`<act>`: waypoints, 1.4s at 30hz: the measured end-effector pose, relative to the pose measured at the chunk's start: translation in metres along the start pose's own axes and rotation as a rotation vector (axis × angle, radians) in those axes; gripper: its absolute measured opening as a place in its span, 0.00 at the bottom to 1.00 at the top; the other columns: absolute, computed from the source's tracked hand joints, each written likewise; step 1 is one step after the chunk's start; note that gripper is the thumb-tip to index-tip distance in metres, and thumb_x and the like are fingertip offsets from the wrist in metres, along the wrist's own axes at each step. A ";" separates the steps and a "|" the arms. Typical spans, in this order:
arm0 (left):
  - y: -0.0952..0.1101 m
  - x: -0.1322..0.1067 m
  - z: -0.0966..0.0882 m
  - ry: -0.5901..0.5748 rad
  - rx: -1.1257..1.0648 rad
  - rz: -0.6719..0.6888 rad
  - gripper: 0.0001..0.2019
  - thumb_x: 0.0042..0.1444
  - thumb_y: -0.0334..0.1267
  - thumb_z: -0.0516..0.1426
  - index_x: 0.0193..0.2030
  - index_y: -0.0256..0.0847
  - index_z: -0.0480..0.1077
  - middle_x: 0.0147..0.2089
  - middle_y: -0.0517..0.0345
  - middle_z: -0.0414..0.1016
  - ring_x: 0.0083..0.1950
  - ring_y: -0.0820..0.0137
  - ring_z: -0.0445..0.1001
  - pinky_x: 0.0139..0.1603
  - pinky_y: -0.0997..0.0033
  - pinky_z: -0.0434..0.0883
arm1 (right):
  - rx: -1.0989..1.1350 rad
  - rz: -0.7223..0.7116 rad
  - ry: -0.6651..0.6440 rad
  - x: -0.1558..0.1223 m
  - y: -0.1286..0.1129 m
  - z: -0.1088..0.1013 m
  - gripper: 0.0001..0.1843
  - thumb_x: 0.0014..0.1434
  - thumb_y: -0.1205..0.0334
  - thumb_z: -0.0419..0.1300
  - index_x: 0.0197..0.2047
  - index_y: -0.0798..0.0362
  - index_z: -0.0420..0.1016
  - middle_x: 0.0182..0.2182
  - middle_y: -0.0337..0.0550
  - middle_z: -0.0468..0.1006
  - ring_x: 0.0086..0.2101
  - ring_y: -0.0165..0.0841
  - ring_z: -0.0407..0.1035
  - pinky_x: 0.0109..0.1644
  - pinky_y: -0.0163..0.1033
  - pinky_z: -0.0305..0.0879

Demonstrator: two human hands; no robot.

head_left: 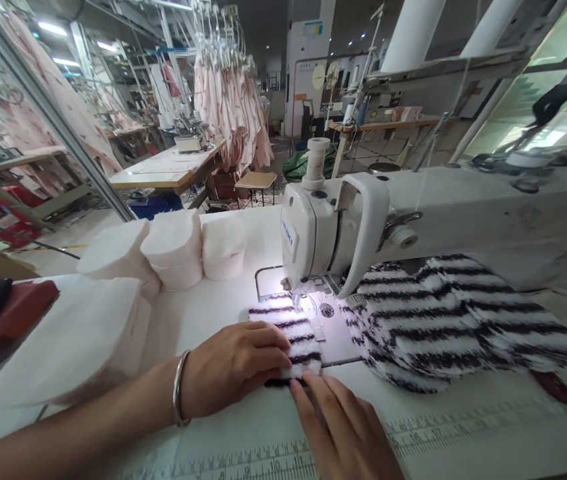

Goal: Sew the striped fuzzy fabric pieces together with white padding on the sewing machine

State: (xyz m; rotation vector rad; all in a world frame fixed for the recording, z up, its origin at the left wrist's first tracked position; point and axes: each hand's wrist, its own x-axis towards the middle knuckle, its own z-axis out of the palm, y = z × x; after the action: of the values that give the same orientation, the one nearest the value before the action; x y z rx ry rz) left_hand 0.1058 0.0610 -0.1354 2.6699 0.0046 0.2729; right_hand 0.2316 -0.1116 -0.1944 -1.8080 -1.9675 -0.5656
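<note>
A small piece of black-and-white striped plush fabric (299, 330) lies under the needle area of a white sewing machine (313, 227). My left hand (236, 360), with a silver bangle at the wrist, rests flat on the left side of this piece, fingers stretched over it. At the near edge, my right hand (343, 423) pinches the fabric between its fingertips. The machine's lamp lights the striped piece and the needle plate (333, 330). The underside of the fabric is hidden.
Several striped plush pieces (423, 327) lie right of the needle, beneath the machine arm. Stacks of pale pink fabric (176, 250) stand at the left, with a larger stack (73, 340) nearer. A printed ruler (273, 463) runs along the front edge. Pink garments (230, 107) hang behind.
</note>
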 end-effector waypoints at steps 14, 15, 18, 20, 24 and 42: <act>-0.016 0.009 0.004 0.155 0.119 -0.079 0.10 0.66 0.30 0.48 0.44 0.36 0.70 0.48 0.48 0.74 0.52 0.65 0.72 0.51 0.65 0.72 | 0.124 0.134 0.040 0.036 0.022 0.018 0.27 0.57 0.80 0.41 0.50 0.53 0.74 0.48 0.41 0.77 0.50 0.35 0.65 0.52 0.42 0.53; -0.016 0.009 0.005 0.164 0.138 -0.090 0.10 0.66 0.30 0.48 0.44 0.37 0.70 0.48 0.49 0.74 0.51 0.65 0.72 0.51 0.64 0.72 | 0.142 0.127 0.046 0.037 0.025 0.019 0.28 0.55 0.81 0.42 0.50 0.51 0.73 0.49 0.39 0.76 0.51 0.34 0.64 0.53 0.42 0.52; -0.016 0.013 0.008 0.182 0.205 -0.136 0.09 0.66 0.31 0.48 0.44 0.38 0.69 0.44 0.51 0.74 0.47 0.66 0.72 0.48 0.64 0.73 | 0.209 0.101 0.017 0.039 0.039 0.020 0.31 0.53 0.81 0.41 0.51 0.50 0.72 0.51 0.39 0.74 0.54 0.34 0.61 0.54 0.42 0.52; -0.015 0.015 0.009 0.173 0.246 -0.177 0.09 0.66 0.31 0.49 0.43 0.39 0.70 0.41 0.53 0.73 0.44 0.66 0.72 0.44 0.64 0.73 | 0.265 0.103 -0.073 0.041 0.049 0.018 0.31 0.53 0.81 0.40 0.52 0.49 0.72 0.51 0.41 0.72 0.53 0.36 0.60 0.52 0.44 0.55; -0.011 0.020 0.009 0.127 0.297 -0.262 0.08 0.64 0.31 0.51 0.42 0.38 0.71 0.38 0.52 0.72 0.40 0.64 0.70 0.39 0.60 0.73 | 0.270 0.156 -0.213 0.048 0.064 0.013 0.30 0.57 0.78 0.42 0.54 0.47 0.72 0.45 0.46 0.72 0.44 0.37 0.65 0.44 0.45 0.63; -0.021 0.012 0.004 0.144 0.074 -0.170 0.08 0.63 0.29 0.50 0.41 0.35 0.70 0.43 0.49 0.73 0.43 0.66 0.71 0.44 0.64 0.71 | 0.170 0.096 -0.091 0.042 0.049 0.021 0.31 0.56 0.81 0.39 0.57 0.53 0.66 0.51 0.42 0.71 0.51 0.37 0.59 0.50 0.46 0.58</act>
State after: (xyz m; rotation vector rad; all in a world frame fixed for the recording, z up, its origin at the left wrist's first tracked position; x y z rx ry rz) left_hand 0.1190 0.0786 -0.1460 2.6959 0.2904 0.4166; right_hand 0.2767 -0.0617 -0.1880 -1.8386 -1.9118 -0.2814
